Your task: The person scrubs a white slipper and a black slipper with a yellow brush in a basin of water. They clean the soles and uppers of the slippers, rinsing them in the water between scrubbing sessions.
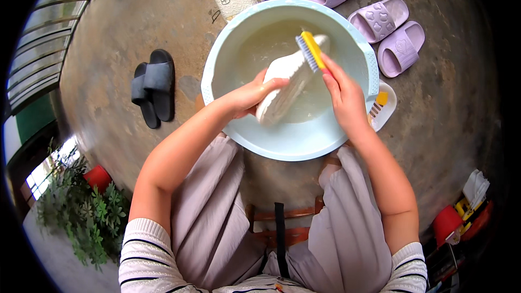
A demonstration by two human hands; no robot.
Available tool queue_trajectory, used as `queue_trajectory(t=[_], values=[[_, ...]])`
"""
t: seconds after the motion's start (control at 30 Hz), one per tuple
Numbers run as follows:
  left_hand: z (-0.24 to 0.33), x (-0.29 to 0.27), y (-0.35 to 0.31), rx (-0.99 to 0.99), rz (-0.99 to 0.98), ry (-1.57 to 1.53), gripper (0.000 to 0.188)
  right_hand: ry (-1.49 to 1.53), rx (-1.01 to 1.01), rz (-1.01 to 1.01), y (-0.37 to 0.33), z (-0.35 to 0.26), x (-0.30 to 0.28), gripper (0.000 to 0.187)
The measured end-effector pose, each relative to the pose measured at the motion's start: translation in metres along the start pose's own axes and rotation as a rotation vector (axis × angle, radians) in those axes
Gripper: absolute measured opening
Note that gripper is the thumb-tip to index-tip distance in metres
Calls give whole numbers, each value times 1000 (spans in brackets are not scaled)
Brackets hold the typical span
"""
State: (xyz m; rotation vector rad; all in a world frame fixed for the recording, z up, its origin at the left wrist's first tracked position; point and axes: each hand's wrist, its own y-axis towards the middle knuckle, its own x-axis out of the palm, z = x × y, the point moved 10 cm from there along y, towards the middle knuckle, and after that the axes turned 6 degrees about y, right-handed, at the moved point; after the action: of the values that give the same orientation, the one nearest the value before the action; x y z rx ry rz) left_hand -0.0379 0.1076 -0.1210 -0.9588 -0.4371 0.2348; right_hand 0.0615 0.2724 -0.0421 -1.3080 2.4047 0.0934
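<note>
the left hand grips a white slipper, tilted over the water in a pale blue basin; the right hand grasps a yellow brush, bristles by the slipper's far end. dark slippers sit to the left.

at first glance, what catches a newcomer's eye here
The pale blue basin of cloudy water dominates upper centre; over it the left hand grips a white shoe, the right hand a yellow scrub brush. Lilac slides lie beyond and right of it, dark slides left.
</note>
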Motion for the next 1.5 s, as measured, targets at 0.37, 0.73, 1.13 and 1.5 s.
queue_trajectory(t=[0.37,0.73,1.13,1.5], values=[[4,40,-48,-15,-481,-805,88,-290,-148,27,-13,-25,2,36],[-33,20,-74,-94,-326,-563,93,-521,-120,83,17,-1,5,37],[-3,19,-61,-2,-369,-873,81,-457,148,-107,-7,34,20,41],[-16,38,-66,11,-473,-794,82,-217,-300,-8,-20,-69,21,44]])
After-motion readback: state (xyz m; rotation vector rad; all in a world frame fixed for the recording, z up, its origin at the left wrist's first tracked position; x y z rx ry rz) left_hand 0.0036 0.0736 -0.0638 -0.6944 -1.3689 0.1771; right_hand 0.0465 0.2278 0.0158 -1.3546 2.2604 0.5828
